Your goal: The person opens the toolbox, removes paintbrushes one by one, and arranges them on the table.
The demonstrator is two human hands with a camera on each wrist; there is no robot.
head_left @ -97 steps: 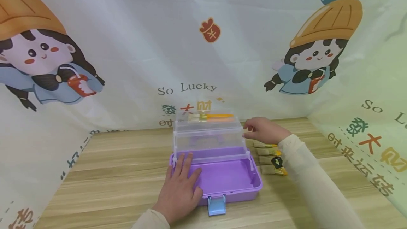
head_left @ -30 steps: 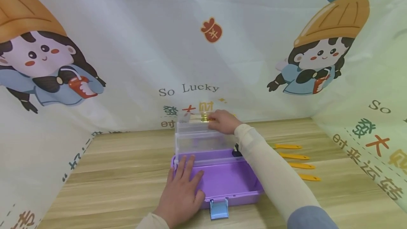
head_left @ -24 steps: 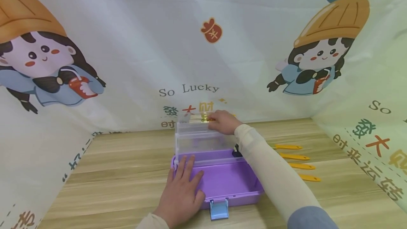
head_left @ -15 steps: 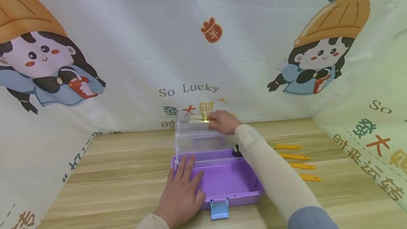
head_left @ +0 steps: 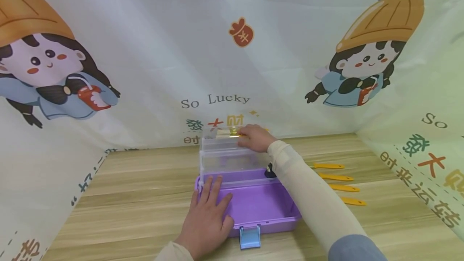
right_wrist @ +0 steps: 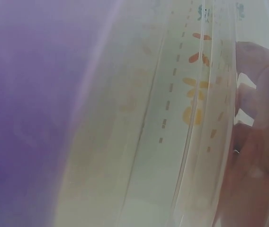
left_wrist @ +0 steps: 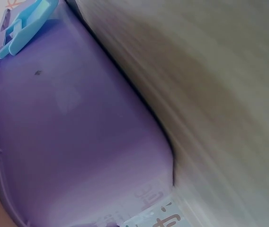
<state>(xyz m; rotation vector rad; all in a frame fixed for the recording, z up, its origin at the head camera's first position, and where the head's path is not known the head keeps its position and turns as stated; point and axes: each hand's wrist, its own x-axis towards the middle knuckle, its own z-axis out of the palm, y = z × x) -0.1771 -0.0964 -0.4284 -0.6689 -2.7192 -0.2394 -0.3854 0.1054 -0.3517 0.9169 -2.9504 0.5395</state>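
A purple box (head_left: 266,224) with raised clear trays (head_left: 217,162) stands on the table in the head view. In the top tray lies a paintbrush, its pale bristles (head_left: 222,133) pointing left. My right hand (head_left: 255,138) pinches the brush by its orange handle near the ferrule; the hand hides most of that handle. Through clear plastic, the right wrist view shows curled fingers (right_wrist: 253,104). With fingers spread and fairly straight, my left hand (head_left: 206,216) rests over the box's left rim. The left wrist view shows the box's purple outer wall (left_wrist: 77,118) and light blue latch (left_wrist: 32,23).
Several more paintbrushes with orange handles (head_left: 342,177) lie in a row right of the box, partly behind my right sleeve (head_left: 311,192). The box's blue latch hangs down at its front. A printed cloth (head_left: 152,51) walls the table's back and sides.
Since the oldest frame, my right hand has moved left from beside the trays to the brush in the top tray. Over the last second both hands have stayed in place.
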